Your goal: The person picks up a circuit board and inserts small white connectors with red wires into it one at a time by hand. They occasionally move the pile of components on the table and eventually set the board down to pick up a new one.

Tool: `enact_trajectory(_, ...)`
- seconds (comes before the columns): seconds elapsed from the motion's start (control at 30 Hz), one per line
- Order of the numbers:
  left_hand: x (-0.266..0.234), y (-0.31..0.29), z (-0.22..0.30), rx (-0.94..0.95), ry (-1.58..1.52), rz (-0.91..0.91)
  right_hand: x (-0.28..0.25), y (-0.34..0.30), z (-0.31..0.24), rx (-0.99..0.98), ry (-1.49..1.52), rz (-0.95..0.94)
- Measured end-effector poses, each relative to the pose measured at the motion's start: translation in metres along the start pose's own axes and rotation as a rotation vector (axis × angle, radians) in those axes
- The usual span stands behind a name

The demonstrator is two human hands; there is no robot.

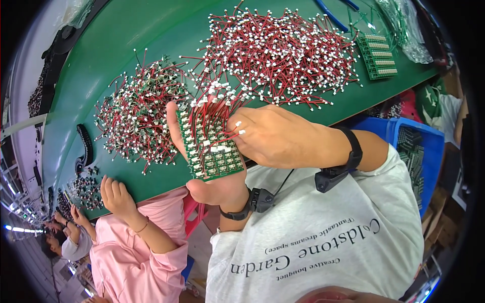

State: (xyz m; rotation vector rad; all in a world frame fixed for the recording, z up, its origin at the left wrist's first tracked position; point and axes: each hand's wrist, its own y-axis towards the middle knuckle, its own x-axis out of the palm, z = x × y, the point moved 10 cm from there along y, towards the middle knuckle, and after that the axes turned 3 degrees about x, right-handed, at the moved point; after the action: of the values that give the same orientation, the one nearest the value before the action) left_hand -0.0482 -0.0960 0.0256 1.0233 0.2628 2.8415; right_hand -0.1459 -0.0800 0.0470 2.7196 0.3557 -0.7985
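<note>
My left hand holds a green circuit board panel from beneath, with fingers along its far left side and the thumb at the near edge. Rows of small white connectors cover the panel, and red wires with white plugs rise from its far part. Over the panel's right side, my right hand is closed on a wire lead whose white plugs stick out near the fingertips. The fingertips are partly hidden behind the hand, so the exact grip does not show.
A large heap of red wire leads lies beyond my hands, with a pile of wired small boards to its left. More panels sit at the far right. A blue bin stands at my right; a co-worker's hand is on the left.
</note>
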Motion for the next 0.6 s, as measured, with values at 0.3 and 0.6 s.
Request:
enact_trajectory(0.3, -0.003, -0.005, -0.003, -0.059, -0.121, 0.009, -0.005, -0.012, -0.016, -0.161, -0.205, 0.171)
enact_trajectory(0.6, -0.001, -0.005, -0.007, -0.083, -0.137, 0.024, -0.006, -0.016, -0.008, -0.156, -0.121, 0.176)
